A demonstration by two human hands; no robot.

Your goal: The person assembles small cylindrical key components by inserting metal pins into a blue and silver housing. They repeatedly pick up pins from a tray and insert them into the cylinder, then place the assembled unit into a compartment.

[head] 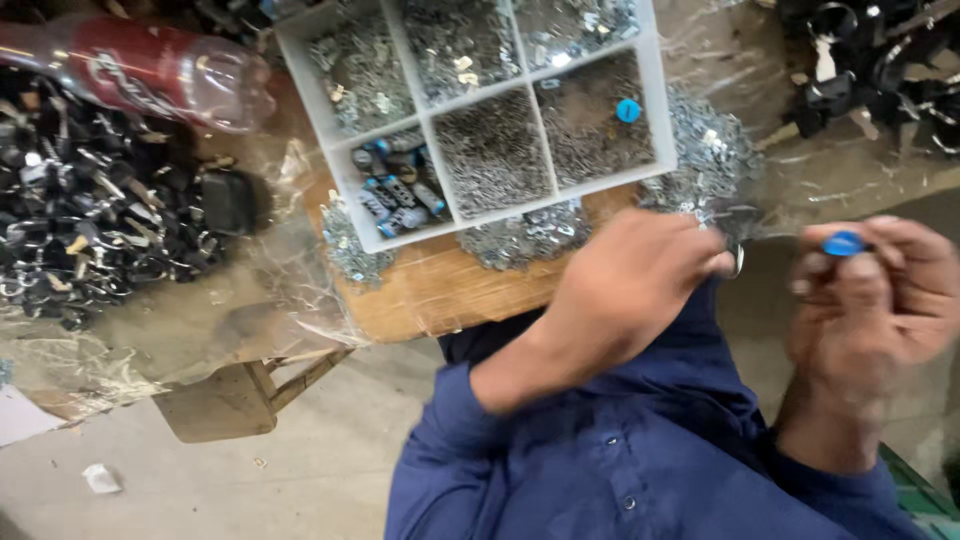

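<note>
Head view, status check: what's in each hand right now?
Right hand shut on small blue cap. Left hand pinching small metal piece, blurred. Compartment tray of small metal parts ahead on the wooden board, nothing between.

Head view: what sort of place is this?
Probably a small assembly workshop. A divided tray holds sorted small metal parts, black parts are heaped on the plastic-covered bench, and the right hand holds a small blue cap.
</note>
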